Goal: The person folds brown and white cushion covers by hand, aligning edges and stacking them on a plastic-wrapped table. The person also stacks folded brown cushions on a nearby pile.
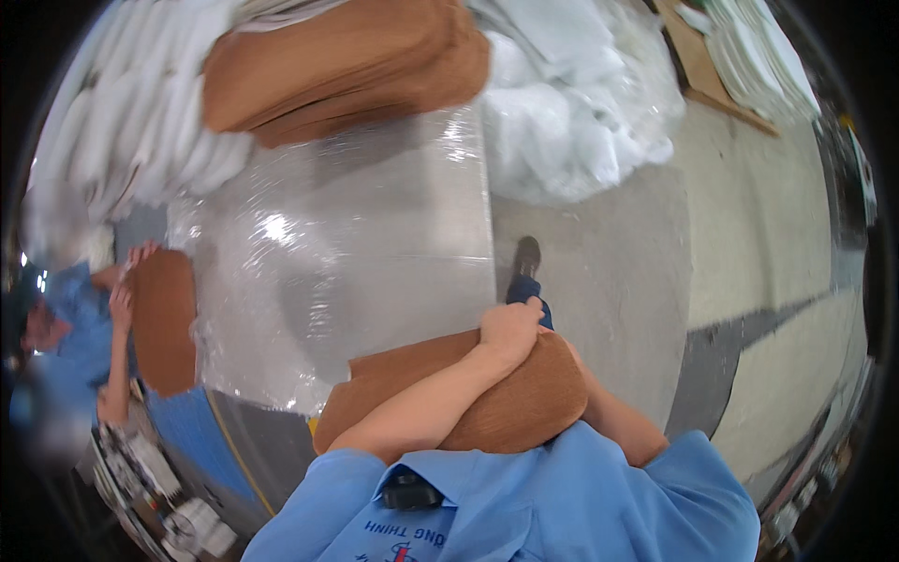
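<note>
A brown, round-ended oblong of soft-looking material (pixel 515 407) lies across the front of my body, below my chest. Over it runs my left forearm, and my left hand (pixel 511 330) is closed at its far edge, toward the right end. My right arm comes round the right end of the piece. Only a sliver of my right hand (pixel 554 333) shows beside the left one; its fingers are hidden.
Ahead is a stack of similar brown pieces (pixel 346 70), by a surface under clear plastic film (pixel 375 206). White bundles (pixel 140 103) stand far left, plastic-wrapped white material (pixel 571 122) far right. At left, a co-worker's hands (pixel 122 300) hold another brown piece (pixel 164 323).
</note>
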Demonstrator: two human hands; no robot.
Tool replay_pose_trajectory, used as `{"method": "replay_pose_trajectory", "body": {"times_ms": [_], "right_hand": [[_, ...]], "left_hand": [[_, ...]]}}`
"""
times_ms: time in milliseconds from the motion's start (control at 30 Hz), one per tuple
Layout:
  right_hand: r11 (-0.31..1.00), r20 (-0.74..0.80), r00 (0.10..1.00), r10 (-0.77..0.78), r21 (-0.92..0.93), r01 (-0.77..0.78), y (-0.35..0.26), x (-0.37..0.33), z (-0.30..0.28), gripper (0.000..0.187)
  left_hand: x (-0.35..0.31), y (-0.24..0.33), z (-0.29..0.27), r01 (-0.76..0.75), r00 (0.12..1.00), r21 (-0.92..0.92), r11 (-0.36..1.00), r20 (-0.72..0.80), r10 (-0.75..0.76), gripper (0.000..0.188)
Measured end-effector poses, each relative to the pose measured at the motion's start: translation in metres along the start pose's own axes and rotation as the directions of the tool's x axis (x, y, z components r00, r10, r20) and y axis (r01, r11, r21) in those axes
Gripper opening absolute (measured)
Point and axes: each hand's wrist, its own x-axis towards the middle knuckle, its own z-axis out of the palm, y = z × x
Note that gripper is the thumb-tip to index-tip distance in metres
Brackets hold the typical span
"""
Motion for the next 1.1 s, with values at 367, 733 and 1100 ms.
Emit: {"method": "replay_pose_trajectory", "body": {"times_ms": [367, 733, 1100], "right_hand": [[0.747, 0.198, 0.898, -0.393, -0.501, 0.437, -0.044, -0.057, 0.037, 0.05], [0.093, 0.545, 0.691, -0.475, -0.75, 0.655, -0.032, -0.078, 0.071, 0.049], [0.58, 0.347, 0.72, -0.601, -0.429, 0.692, -0.065, 0.046, 0.071, 0.061]], "left_hand": [[-0.144, -0.1, -0.111, 0.229, 0.966, -0.13, 0.965, -0.09, -0.241, 0.051], [-0.332, -0.138, -0.074, 0.123, 0.759, -0.99, -0.075, 0.143, -0.635, 0.056], [-0.279, -0.18, -0.099, 0.029, 0.703, -0.963, -0.266, 0.209, -0.679, 0.054]]}}
